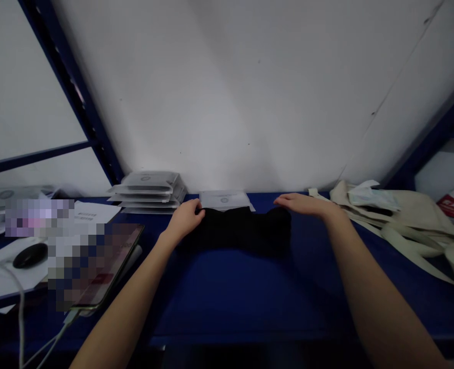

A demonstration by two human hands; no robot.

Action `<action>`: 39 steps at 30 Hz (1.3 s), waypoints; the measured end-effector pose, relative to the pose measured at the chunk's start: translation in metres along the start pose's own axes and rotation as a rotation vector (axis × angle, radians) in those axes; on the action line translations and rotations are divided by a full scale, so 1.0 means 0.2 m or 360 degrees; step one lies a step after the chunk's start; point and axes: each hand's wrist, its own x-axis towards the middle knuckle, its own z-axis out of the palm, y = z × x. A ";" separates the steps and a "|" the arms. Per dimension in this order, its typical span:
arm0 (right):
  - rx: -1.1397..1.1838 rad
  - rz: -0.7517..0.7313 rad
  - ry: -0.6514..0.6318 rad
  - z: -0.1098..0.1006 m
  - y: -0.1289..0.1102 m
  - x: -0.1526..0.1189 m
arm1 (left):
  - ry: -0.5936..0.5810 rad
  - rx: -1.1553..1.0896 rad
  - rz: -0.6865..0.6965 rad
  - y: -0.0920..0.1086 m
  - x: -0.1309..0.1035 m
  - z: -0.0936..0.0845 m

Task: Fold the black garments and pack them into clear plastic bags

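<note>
A piece of black cloth (242, 228), perhaps a garment, lies bunched on the blue tabletop (246, 297) in front of me. At its left end my left hand (186, 218) is closed on the cloth, thumb and fingers pinching its upper edge. My right hand (298, 202) hovers by the cloth's upper right corner with its fingers stretched out, nothing visible in them. Just behind the cloth, against the wall, lies a flat frosted packet (225, 199) with a small round mark.
To the left is a stack of similar packets (146, 192). Nearer me, a phone (115, 266) is plugged into a white cable (71, 316), beside papers (92, 215) and a black mouse (30, 255). A cream cloth bag (415, 212) lies at right. A white wall (227, 102) stands behind.
</note>
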 end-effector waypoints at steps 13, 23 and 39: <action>-0.0393 -0.0210 0.0004 0.40 -0.17 0.17 | -0.0112 -0.1375 -0.0619 0.08 0.00 -0.02; 0.0554 -0.0419 -0.0946 -0.08 -0.14 -0.20 | -0.0814 -0.1935 -0.0204 0.05 -0.11 -0.27; -0.0511 0.0366 -0.0928 0.16 -0.20 -0.09 | -0.0538 -0.0110 -0.0004 -0.05 -0.04 0.05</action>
